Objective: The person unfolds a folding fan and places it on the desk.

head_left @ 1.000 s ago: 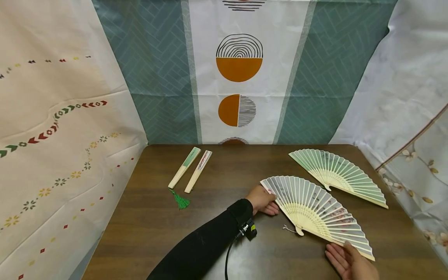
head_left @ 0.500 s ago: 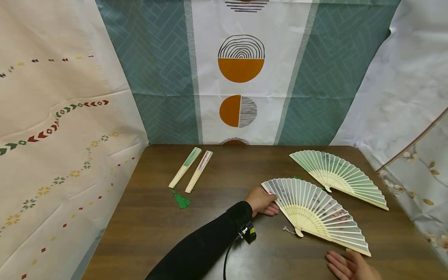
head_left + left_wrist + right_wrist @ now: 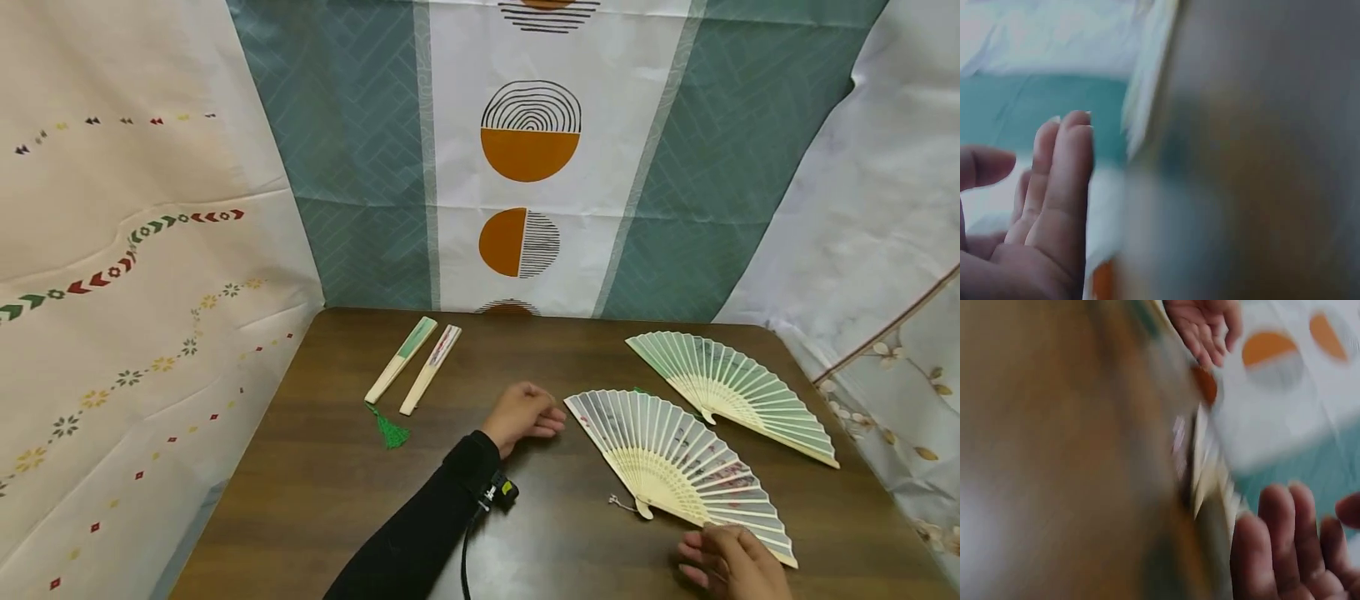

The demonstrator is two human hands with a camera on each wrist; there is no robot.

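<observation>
An open grey-white folding fan (image 3: 678, 462) lies spread on the brown table (image 3: 315, 483). My left hand (image 3: 525, 414), in a black sleeve, rests on the table just left of the fan's left rib, fingers relaxed and holding nothing. The left wrist view is blurred but shows straight fingers (image 3: 1054, 181). My right hand (image 3: 723, 558) sits at the fan's lower right rib with loosely bent fingers. I cannot tell whether it touches the rib. In the blurred right wrist view its fingers (image 3: 1285, 550) hold nothing.
A second open fan, green (image 3: 731, 387), lies behind the first near the right table edge. Two closed fans (image 3: 401, 360) (image 3: 431, 369) lie side by side at the back left, with a green tassel (image 3: 388, 432). Patterned cloths hang round the table.
My left hand has let go of the grey fan's left rib and drawn back to the left. My right hand has shifted slightly left along the fan's lower edge.
</observation>
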